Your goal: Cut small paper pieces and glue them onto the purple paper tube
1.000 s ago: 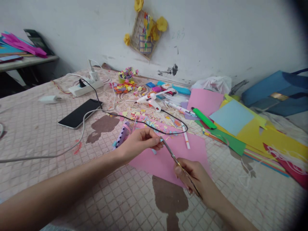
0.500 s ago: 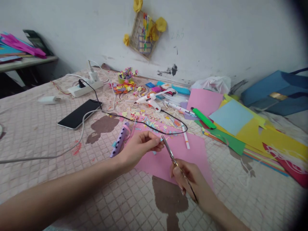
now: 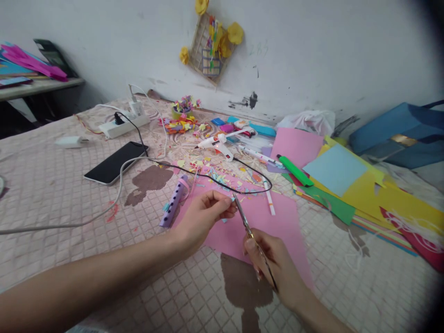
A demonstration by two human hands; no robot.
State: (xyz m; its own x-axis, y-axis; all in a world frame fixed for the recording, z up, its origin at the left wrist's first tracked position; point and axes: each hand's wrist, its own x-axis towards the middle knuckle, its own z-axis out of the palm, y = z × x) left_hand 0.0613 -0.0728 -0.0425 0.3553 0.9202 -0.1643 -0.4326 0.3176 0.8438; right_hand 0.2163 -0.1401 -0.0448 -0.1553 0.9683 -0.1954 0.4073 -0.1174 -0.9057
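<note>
My left hand (image 3: 211, 210) is closed, thumb and forefinger pinching a tiny light-blue paper piece (image 3: 232, 199). Slim metal scissors (image 3: 244, 221) are in my right hand (image 3: 267, 254), seen nearly edge-on. Their tips point up and left, right beside the pinched piece. Both hands are over a pink paper sheet (image 3: 284, 226). A small light-blue scrap shows below my left fingertips. Left of that hand lies a purple tube (image 3: 172, 203) with dark dots and a pink loop.
Behind the hands are a white glue gun (image 3: 218, 144) with a looping black cord and many paper snippets (image 3: 217, 173). A phone (image 3: 116, 163) and power strip (image 3: 123, 126) are left. Coloured papers (image 3: 362, 185) and a green marker (image 3: 294, 170) lie right.
The scissors and my right hand have shifted very slightly left. My left hand keeps its pinch in nearly the same place. The whole view has moved a little.
</note>
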